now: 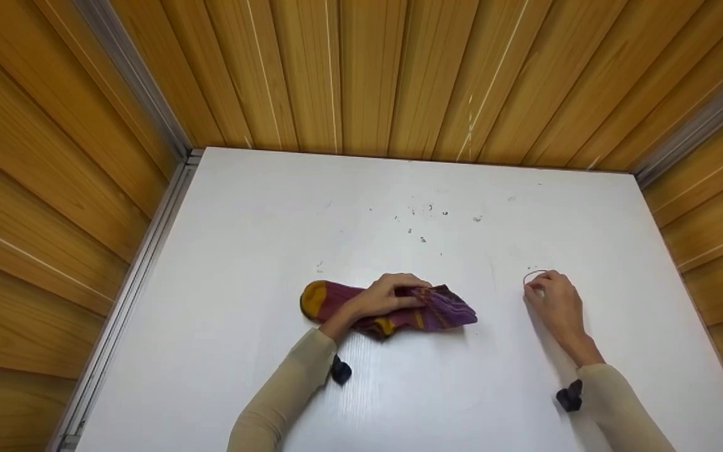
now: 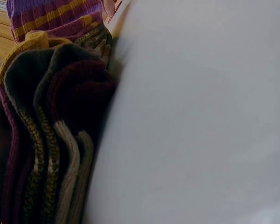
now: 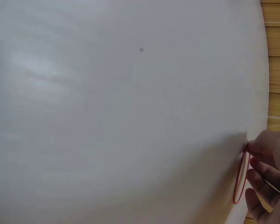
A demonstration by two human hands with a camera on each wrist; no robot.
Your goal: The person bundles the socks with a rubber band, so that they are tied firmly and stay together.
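On the white counter (image 1: 198, 364), the maroon-and-purple knitted socks with mustard toes (image 1: 339, 298) lay stacked lengthwise, gripped near the cuffs by the left hand (image 1: 383, 296). The right hand (image 1: 556, 304), well apart, pinched a thin red elastic loop (image 3: 239, 175). The head view caught just a faint arc of it; the right wrist view revealed its narrow hanging shape. The left wrist view alone bared the socks' folded dark-green and beige layers, with most of the left hand cut off.
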